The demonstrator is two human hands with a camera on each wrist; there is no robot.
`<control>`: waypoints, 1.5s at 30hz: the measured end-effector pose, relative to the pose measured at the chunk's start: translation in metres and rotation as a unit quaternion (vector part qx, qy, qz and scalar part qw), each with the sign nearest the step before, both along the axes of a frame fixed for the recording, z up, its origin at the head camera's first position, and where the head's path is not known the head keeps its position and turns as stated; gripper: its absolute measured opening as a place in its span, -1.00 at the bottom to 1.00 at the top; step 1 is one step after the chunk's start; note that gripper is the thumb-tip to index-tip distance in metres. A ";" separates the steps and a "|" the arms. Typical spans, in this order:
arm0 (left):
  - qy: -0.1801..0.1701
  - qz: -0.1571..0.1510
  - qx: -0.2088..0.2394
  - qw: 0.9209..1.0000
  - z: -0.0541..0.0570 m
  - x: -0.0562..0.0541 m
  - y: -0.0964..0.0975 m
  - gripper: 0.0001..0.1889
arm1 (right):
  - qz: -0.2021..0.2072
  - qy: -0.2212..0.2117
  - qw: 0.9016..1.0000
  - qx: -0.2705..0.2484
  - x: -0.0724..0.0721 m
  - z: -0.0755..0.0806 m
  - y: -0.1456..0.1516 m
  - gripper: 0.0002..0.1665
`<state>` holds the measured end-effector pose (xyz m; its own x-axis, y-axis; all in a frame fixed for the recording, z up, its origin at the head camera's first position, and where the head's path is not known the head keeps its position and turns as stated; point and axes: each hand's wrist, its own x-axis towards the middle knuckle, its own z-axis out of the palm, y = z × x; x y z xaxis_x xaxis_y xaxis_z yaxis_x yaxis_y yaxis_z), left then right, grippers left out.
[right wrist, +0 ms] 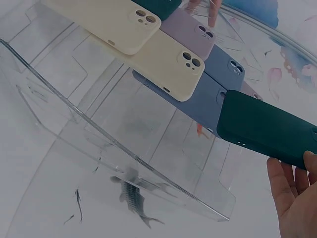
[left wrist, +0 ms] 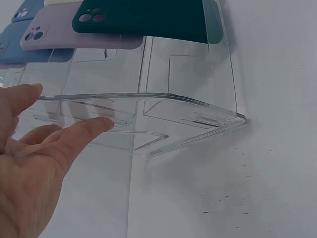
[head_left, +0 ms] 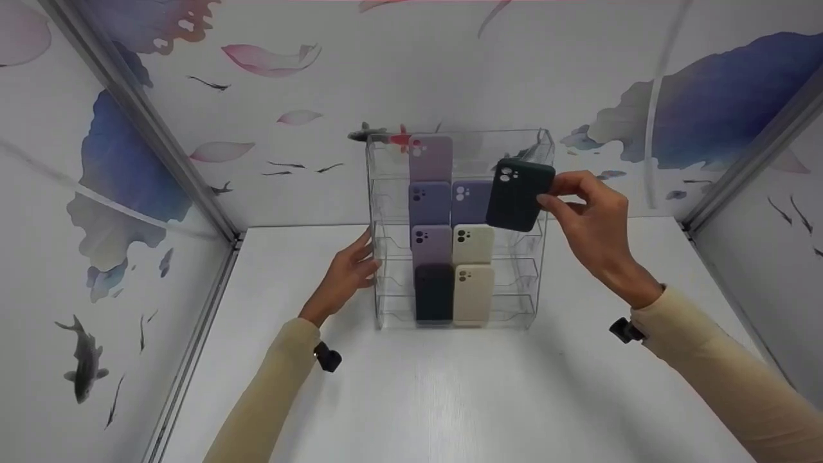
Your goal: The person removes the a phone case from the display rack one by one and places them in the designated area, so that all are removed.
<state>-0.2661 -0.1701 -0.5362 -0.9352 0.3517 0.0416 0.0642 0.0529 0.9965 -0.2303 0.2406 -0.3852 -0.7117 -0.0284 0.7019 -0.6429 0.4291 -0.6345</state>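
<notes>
My right hand [head_left: 595, 222] pinches a dark green phone case [head_left: 519, 195] at its right edge between thumb and fingers. The case is slightly tilted, in front of the upper right of a clear acrylic display rack [head_left: 535, 308]. In the right wrist view, the held case [right wrist: 267, 129] overlaps a blue case [right wrist: 198, 104] standing in the rack. My left hand [head_left: 344, 276] rests against the rack's left side, fingers extended. The left wrist view shows its fingertips [left wrist: 101, 125] at the clear side panel.
The stepped rack holds two columns of cases: a pinkish-purple one [head_left: 431, 159] on top, blue [head_left: 429, 204], lilac [head_left: 432, 247] and dark green [head_left: 434, 292] below, with cream cases [head_left: 474, 296] alongside. It stands on a white table [head_left: 450, 399] before a printed wall [head_left: 450, 77].
</notes>
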 end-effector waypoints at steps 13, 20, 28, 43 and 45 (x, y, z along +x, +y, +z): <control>0.004 0.019 -0.010 1.000 0.000 -0.002 0.002 -0.21 | 0.011 -0.023 1.000 -0.004 0.006 -0.011 -0.001 -0.72; 0.011 0.038 -0.020 0.999 0.002 -0.002 0.003 -0.28 | 0.015 -0.051 0.999 -0.001 0.009 -0.019 -0.003 -0.76; 0.013 0.039 -0.016 0.999 0.001 -0.004 0.001 -0.28 | 0.017 -0.076 0.997 -0.003 0.013 -0.029 -0.006 -0.73; 0.021 0.058 -0.035 0.997 -0.001 -0.001 0.004 -0.30 | 0.041 -0.102 0.994 0.009 0.019 -0.054 -0.017 -0.72; 0.022 0.058 -0.036 0.997 0.000 -0.001 0.004 -0.30 | 0.049 -0.105 0.993 0.004 0.020 -0.056 -0.019 -0.73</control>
<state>-0.2671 -0.1663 -0.5367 -0.9676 0.2447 0.0627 0.0978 0.1342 0.9861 -0.2102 0.2221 -0.4415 -0.8356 -0.1093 0.5383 -0.5359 0.3776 -0.7551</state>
